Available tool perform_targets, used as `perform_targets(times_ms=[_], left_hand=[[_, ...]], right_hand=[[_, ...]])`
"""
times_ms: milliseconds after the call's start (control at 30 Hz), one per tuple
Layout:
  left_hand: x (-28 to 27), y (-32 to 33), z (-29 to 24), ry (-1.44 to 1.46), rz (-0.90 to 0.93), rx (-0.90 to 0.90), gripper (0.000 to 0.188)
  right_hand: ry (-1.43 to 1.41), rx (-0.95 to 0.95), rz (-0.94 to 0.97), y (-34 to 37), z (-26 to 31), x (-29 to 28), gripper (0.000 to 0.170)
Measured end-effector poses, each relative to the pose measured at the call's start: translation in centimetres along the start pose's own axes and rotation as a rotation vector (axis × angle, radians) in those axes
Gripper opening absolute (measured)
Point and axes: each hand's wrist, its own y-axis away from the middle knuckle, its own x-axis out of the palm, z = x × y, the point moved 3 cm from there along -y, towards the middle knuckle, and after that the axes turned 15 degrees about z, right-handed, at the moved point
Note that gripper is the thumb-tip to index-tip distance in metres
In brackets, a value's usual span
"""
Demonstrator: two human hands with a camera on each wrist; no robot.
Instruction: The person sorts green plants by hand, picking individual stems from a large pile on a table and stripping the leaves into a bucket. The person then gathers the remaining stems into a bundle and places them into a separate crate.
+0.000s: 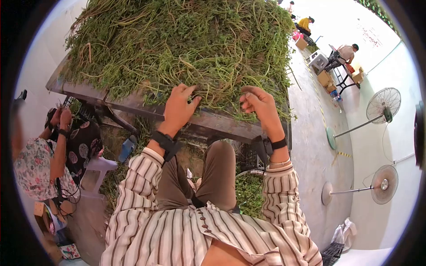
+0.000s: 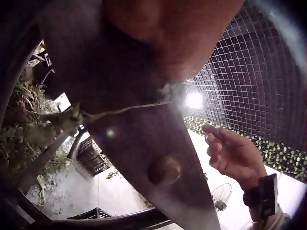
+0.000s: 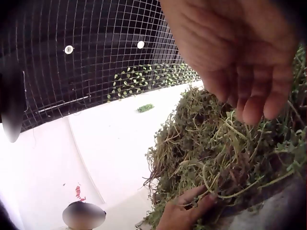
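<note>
Plainly, your green heap (image 1: 186, 44) is a springy tangle of stringy stalks and small ragged leaves, spread over the dark, straight-edged surface (image 1: 222, 126) before you. Both wrist views reveal square wire mesh (image 3: 96, 43) that the head view misses; the left one also catches a thin stalk (image 2: 129, 109) stretching across, near your hand. Your left grip (image 1: 181, 106) bends at the heap's front edge, though I cannot tell whether it pinches anything. Your right grip (image 1: 261, 105) is released, fingers loosely curved, near the leaves.
</note>
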Motion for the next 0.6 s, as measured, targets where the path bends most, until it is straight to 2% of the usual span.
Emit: perform_targets(times_ms=[100,200,333,400,433,500,533,600], left_hand=[[-0.1,0.3,0.0,-0.009,-0.077,0.025,0.028],[-0.1,0.2,0.0,0.004,-0.099,0.018,0.026],[-0.4,0.5,-0.3,-0.006,-0.103,0.012,0.024],[-0.2,0.4,-0.1,-0.015,-0.115,0.007,0.024],[-0.3,0.4,0.1,-0.026,-0.127,0.004,0.025],[-0.2,0.3,0.1,-0.026,-0.125,0.008,0.026],[-0.3,0.3,-0.1,-0.024,-0.116,0.019,0.028],[-0.7,0.7,-0.4,0.015,-0.083,0.021,0.029]], right_hand=[[-0.027,0.033,-0.117,-1.6,0.2,0.0,0.034],[0.047,0.059,-0.122,-3.2,0.3,0.7,0.029],[0.069,0.151,0.01,-5.1,-1.2,1.7,0.018],[-0.108,0.076,-0.012,-5.4,-1.4,2.0,0.014],[-0.105,0.077,-0.005,-5.4,-1.3,2.1,0.014],[-0.212,-0.073,-0.173,-4.9,-0.7,1.2,0.013],[-0.209,-0.068,-0.163,-4.8,-0.5,0.7,0.013],[-0.212,-0.217,-0.317,-3.9,0.1,-1.2,0.01]])
